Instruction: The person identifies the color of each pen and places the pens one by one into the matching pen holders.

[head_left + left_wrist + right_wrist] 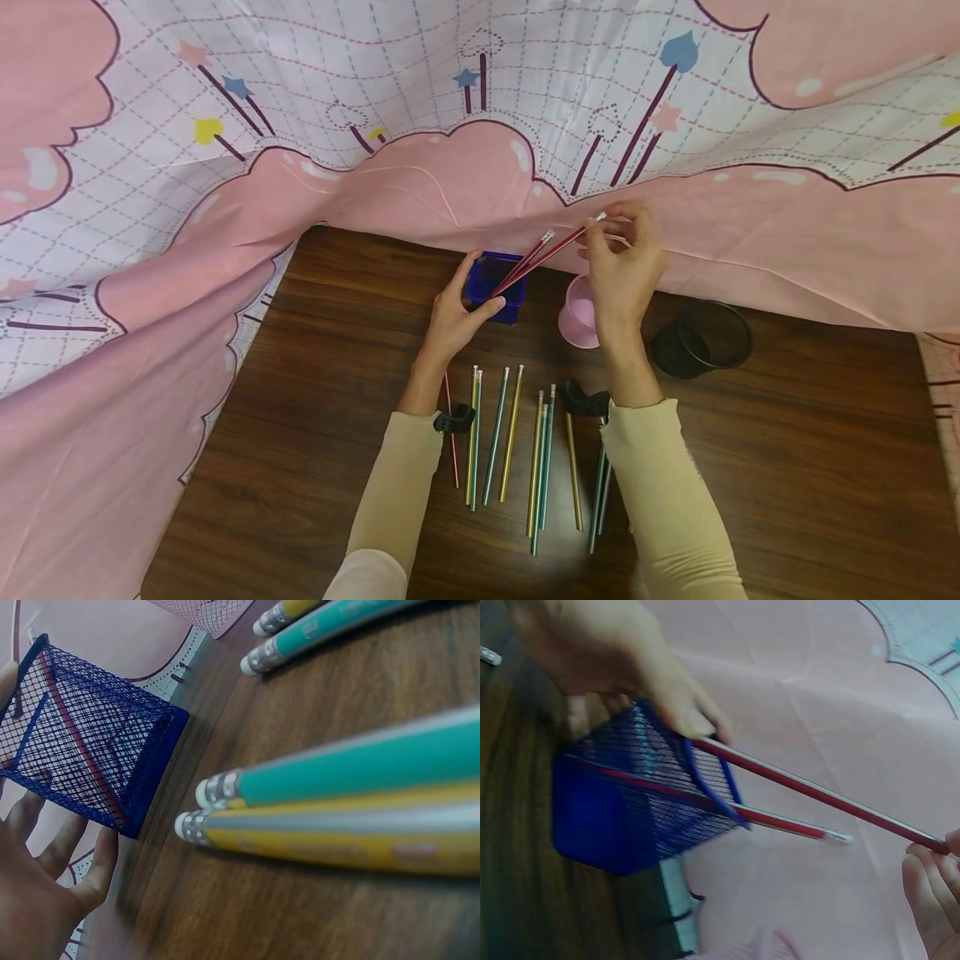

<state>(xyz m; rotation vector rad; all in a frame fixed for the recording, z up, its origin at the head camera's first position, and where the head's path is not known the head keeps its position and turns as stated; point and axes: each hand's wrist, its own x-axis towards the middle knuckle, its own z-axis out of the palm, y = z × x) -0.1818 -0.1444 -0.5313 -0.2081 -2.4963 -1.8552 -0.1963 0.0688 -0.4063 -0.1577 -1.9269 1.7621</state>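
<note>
My left hand grips a square blue mesh pencil cup from its left side, with the thumb at the rim. Between the thumb and fingers of my right hand is the eraser end of a red pencil. This pencil slants down to the cup's rim, its lower end by the left thumb. A second red pencil leans inside the cup, eraser end sticking out. Through the mesh in the left wrist view, a red pencil shows running diagonally to the bottom corner of the cup.
A pink cup and a black mesh cup stand to the right. Nearer me on the wooden table lie several yellow pencils and green pencils, plus a red pencil by the left wrist. A patterned cloth hangs behind.
</note>
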